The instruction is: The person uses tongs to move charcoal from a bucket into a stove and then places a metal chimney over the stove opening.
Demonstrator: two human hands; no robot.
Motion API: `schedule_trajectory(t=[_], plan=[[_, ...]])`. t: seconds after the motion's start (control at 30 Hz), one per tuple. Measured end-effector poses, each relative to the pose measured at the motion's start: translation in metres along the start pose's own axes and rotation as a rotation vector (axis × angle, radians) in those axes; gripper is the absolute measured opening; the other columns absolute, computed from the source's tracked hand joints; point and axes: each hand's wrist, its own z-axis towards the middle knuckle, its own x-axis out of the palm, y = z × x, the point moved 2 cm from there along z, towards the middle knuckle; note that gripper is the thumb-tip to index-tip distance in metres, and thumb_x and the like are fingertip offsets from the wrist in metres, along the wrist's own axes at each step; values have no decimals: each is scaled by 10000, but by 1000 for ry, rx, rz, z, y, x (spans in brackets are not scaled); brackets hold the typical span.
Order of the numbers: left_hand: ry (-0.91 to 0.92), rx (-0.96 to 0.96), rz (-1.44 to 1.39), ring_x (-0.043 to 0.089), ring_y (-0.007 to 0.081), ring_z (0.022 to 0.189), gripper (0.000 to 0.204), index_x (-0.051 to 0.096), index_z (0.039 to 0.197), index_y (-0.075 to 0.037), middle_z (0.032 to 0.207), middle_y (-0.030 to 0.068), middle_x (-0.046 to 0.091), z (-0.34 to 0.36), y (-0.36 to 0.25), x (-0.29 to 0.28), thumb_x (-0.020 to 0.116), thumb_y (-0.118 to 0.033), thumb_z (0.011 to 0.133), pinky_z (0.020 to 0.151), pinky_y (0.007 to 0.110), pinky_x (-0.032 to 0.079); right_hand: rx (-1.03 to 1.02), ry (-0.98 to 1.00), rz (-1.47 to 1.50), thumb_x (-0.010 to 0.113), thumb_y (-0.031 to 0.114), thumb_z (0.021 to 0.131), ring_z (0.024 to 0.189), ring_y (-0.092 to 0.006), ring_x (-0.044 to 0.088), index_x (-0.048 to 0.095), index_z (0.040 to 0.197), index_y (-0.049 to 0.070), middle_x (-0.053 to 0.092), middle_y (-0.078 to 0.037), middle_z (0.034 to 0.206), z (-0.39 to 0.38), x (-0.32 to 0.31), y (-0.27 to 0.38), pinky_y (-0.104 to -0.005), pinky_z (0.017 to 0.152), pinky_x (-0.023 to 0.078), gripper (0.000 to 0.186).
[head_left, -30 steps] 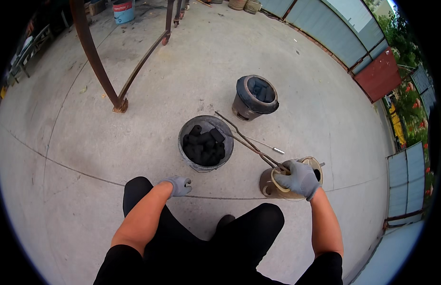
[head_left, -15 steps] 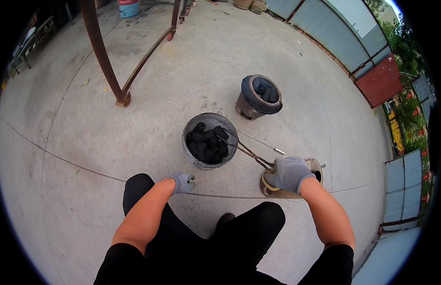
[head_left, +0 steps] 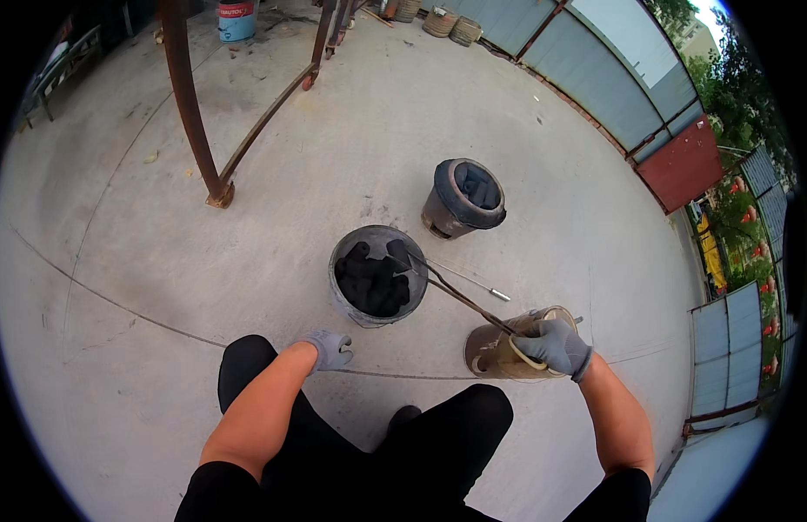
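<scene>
My right hand, in a grey glove, is closed around the handle end of long metal tongs. Their far ends reach into a grey bucket and sit against a black charcoal briquette near its right side. Several more charcoal briquettes fill the bucket. Under the right hand is a brown cylindrical stove with a pale rim, partly covered by the glove. My left hand, also gloved, hovers by my left knee with its fingers curled and nothing visible in them.
Beyond the bucket stands another round stove with dark pieces inside. A thin rod with a silver handle lies right of the bucket. A rusty metal frame rises at the far left, and metal sheet fencing lines the right.
My right hand has turned and shifted slightly right and down, drawing the tongs' handle end with it. The left hand's fingers look more curled. The whole view has shifted a little.
</scene>
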Motion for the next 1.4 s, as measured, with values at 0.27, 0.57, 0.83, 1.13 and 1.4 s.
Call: schedule_trajectory(t=[0.27,0.57,0.83,1.13,1.4], plan=[[30,-29,16,597,389,1205,596,546,1408,-91,1319,208,626,-18,-2,-1,492,-439,928,1038,446,464,212,-295,491,715,415,901,714,-116,603,705,918,-24,665,-69,804,30,-29,2,-257,648,506,439],[48,-36,84,579,387,1233,636,490,1457,-120,1326,217,620,-3,-5,3,481,-486,937,1062,443,441,159,-416,746,687,485,892,476,-190,518,663,828,-37,637,-132,724,218,8,-67,-332,474,438,526],[37,-90,-25,590,365,1222,631,455,1480,-148,1351,161,625,-23,-11,-5,480,-489,950,1048,423,454,290,-449,302,667,473,898,597,-187,575,701,875,0,640,-101,719,224,8,-57,-367,549,466,475],[54,-89,17,592,361,1221,627,465,1477,-147,1351,154,627,-21,-15,-7,487,-481,947,1042,420,460,298,-459,1125,628,468,932,589,-144,510,660,941,129,587,-19,785,210,21,7,-441,709,538,340],[16,-68,-19,567,394,1248,607,518,1431,-105,1356,216,599,-22,-15,-9,499,-453,934,1055,454,449,140,-312,1615,574,469,983,488,-97,539,605,924,127,601,7,699,190,24,21,-429,721,558,348]])
